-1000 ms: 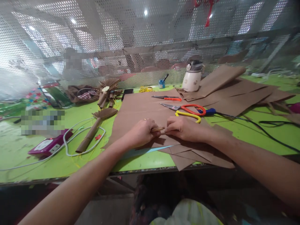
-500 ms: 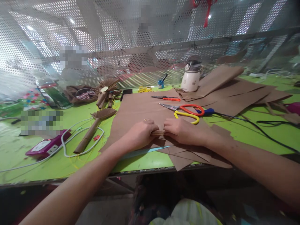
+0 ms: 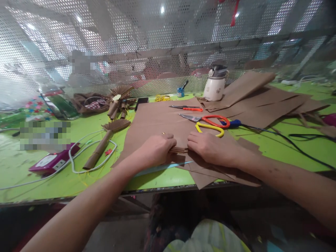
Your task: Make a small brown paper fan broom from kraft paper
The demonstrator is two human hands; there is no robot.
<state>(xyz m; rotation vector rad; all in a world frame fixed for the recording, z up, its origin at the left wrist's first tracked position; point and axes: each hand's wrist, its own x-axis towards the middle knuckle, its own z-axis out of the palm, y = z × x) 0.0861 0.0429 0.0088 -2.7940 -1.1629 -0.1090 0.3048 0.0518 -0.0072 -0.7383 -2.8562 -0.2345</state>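
Note:
A narrow strip of pleated brown paper [image 3: 179, 150] spans the gap between my two hands. My left hand [image 3: 159, 149] has its fingers closed around the left end. On the right end, my right hand [image 3: 206, 145] presses with bent fingers; its thumb is mostly hidden. Beneath both lies a large brown paper sheet [image 3: 151, 117]. Just beyond my right hand rest scissors [image 3: 191, 118] with one red and one yellow handle loop. Farther back is a small cutter with an orange handle [image 3: 195, 109]. A light blue strip [image 3: 165, 167] pokes out near my left wrist.
Left stand a pleated paper fan with a rolled stem [image 3: 98, 152], a purple power socket [image 3: 49, 161] with white cable, and a green bottle [image 3: 61, 105]. Behind are a blue jar [image 3: 180, 92] and white flask [image 3: 214, 87]. Paper sheets [image 3: 257, 101] and a black cord [image 3: 275, 141] lie right.
My right hand has shifted slightly right, so a little more of the pleated paper shows between the hands. The view has moved very slightly.

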